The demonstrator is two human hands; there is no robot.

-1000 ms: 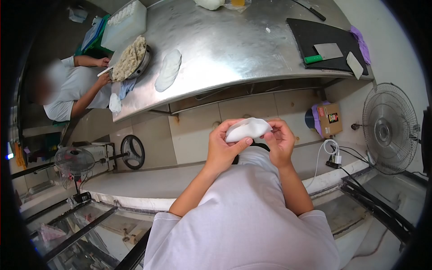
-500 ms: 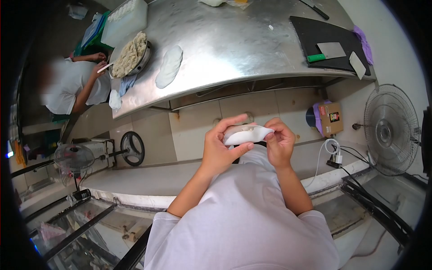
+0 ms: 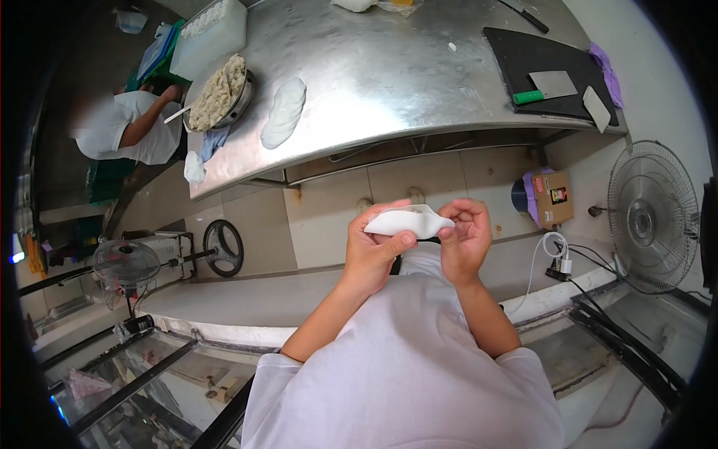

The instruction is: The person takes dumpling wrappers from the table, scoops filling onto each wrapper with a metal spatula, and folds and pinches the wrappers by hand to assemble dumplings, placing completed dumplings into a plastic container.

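A white dough dumpling [image 3: 400, 221] is held in front of my chest, its wrapper folded lengthwise with the upper edge standing up. My left hand [image 3: 366, 253] is closed around its left side, thumb along the near face and fingers behind. At the right tip, my right hand [image 3: 465, 243] pinches the dough between thumb and fingers. Overlapping flat dough wrappers [image 3: 284, 112] lie on the metal table [image 3: 374, 82] beyond my hands. To their left is a metal bowl heaped with pale filling [image 3: 215, 97], a light-coloured handle sticking out.
A cleaver [image 3: 552, 84] with a green handle and a white scraper [image 3: 596, 109] lie on a black board [image 3: 508, 56]. A white tub [image 3: 217, 45] stands back left, near a seated co-worker [image 3: 142, 127]. Fans [image 3: 651, 217] stand at both sides.
The dumpling's opening has turned away and its upper edge has risen; my left fingers have folded in behind it. My right hand stays at the tip. The co-worker's arm has pulled back from the bowl.
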